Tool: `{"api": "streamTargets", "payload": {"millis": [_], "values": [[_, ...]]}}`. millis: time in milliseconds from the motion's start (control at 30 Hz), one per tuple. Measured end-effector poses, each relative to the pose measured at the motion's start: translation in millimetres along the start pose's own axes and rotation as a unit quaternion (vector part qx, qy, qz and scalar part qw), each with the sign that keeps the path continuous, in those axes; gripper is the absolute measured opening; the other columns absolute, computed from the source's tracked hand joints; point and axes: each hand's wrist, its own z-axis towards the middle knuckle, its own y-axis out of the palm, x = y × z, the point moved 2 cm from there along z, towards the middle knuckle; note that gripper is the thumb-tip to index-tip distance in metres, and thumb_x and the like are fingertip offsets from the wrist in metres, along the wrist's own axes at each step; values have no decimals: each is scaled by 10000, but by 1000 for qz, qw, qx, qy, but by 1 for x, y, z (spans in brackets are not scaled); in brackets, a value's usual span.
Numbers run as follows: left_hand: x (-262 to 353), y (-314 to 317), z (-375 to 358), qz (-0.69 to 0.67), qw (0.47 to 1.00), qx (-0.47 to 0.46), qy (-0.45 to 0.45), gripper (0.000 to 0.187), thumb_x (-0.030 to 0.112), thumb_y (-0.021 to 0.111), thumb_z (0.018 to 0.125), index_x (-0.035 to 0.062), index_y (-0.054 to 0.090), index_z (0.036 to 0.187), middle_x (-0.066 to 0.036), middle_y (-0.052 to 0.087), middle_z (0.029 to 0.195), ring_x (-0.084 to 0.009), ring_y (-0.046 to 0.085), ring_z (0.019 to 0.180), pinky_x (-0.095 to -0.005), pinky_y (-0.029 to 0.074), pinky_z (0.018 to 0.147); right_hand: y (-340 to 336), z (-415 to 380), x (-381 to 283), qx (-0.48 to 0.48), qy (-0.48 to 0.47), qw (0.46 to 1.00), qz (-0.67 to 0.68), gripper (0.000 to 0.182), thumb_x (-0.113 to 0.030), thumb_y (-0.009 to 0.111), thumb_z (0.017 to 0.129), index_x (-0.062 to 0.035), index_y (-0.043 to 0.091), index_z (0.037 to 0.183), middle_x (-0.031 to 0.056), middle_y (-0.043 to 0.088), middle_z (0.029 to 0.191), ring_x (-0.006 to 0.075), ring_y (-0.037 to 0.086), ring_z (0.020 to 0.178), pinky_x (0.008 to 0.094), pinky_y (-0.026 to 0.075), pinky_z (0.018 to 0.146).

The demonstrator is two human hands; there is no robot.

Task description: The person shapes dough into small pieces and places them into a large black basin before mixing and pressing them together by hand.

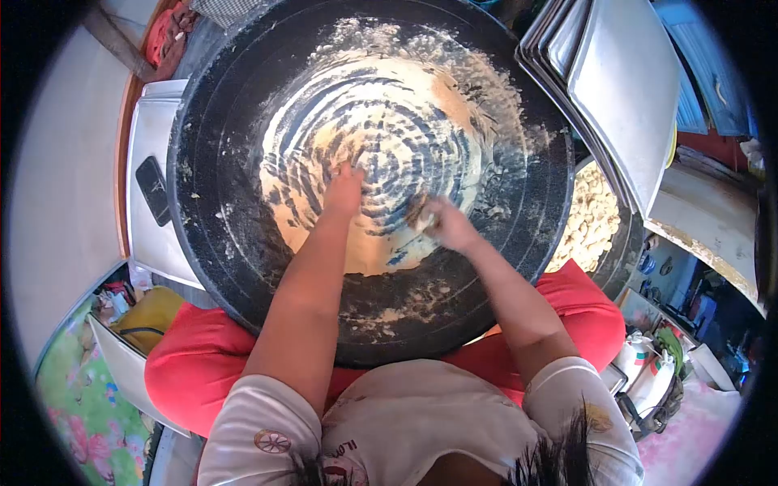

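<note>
A large round black tub (pixel 219 243) rests before my lap, with pale tan powder (pixel 365 255) spread over its ridged bottom in ring-shaped streaks. My left hand (pixel 346 185) reaches down into the powder left of the middle, its fingers partly stretched out and touching the streaked surface. To the right, my right hand (pixel 446 224) is closed around a small brown brush-like thing (pixel 418 211), low over the powder; both are smeared by motion, and I cannot tell exactly what it is.
Metal trays (pixel 624 89) stand stacked at the tub's right rim, above a container of pale small pieces (pixel 592 215). A dark phone (pixel 152 190) lies on a pale flat surface left of the tub. White bottles (pixel 650 381) stand at the lower right.
</note>
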Motion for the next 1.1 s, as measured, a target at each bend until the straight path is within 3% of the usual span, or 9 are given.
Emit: {"api": "streamTargets", "payload": {"millis": [100, 167, 300, 433, 533, 700, 867, 967, 1100], "values": [[-9, 17, -2, -24, 1000, 5, 12, 341, -5, 614, 716, 82, 577, 1044, -184, 479, 1155, -363, 546, 952, -398, 484, 779, -46, -11, -53, 184, -162, 969, 18, 243, 79, 633, 642, -73, 549, 812, 123, 493, 1037, 327, 542, 970, 382, 483, 814], [12, 8, -30, -197, 965, -172, -20, 231, -21, 598, 704, 32, 572, 928, -212, 531, 1036, -378, 548, 901, -416, 469, 743, -69, -25, -87, 266, -198, 943, -27, 237, 47, 643, 644, -85, 551, 819, 127, 500, 1037, 332, 530, 972, 395, 473, 819], [47, 78, -96, -382, 924, -1, 30, 112, -4, 505, 719, -9, 557, 819, -225, 571, 800, -408, 555, 874, -460, 446, 763, -42, -48, -85, 405, -271, 841, -236, 202, 34, 591, 653, -75, 580, 822, 136, 534, 991, 332, 535, 926, 385, 472, 779], [69, 102, -163, -109, 945, -166, 261, 130, 95, 557, 714, -1, 588, 796, -248, 593, 815, -403, 592, 836, -458, 469, 719, 48, -66, 71, -41, -130, 967, -216, 107, -15, 580, 678, -92, 604, 749, 170, 559, 926, 325, 552, 862, 396, 462, 746], [71, 60, -131, 15, 905, -318, 281, 146, 88, 615, 666, 29, 599, 798, -190, 616, 788, -354, 606, 761, -427, 475, 676, 51, -52, 52, 18, -120, 957, -262, 88, -18, 594, 672, -74, 602, 740, 154, 554, 876, 322, 553, 847, 390, 450, 764], [71, -10, -111, -203, 969, -52, 130, 177, 180, 616, 683, 23, 605, 762, -240, 602, 772, -391, 584, 744, -454, 467, 680, -21, -90, -30, 178, -180, 964, -75, 118, -11, 598, 664, -64, 616, 767, 149, 552, 851, 337, 553, 841, 396, 450, 760], [206, -82, -139, -578, 796, -137, 114, 178, 50, 598, 770, 43, 564, 944, -68, 551, 962, -194, 572, 859, -334, 481, 753, -106, -193, -72, 367, -223, 892, -142, 108, -12, 578, 676, -60, 640, 750, 155, 566, 856, 363, 555, 836, 408, 454, 757], [289, -119, -181, -781, 495, -325, 197, 413, 82, 609, 797, 68, 511, 1198, -93, 439, 1214, -214, 472, 1115, -338, 405, 944, -157, -247, -39, 484, -90, 853, -175, 153, -33, 576, 697, -66, 659, 822, 164, 582, 931, 356, 559, 883, 412, 452, 777], [314, -134, -198, -764, 514, -306, 241, 518, 102, 599, 807, 82, 436, 1298, -104, 399, 1303, -246, 419, 1200, -346, 351, 1003, -187, -306, -7, 633, 75, 710, -300, 355, -76, 612, 732, -53, 588, 1085, 197, 567, 1054, 344, 541, 993, 389, 424, 878]]}}
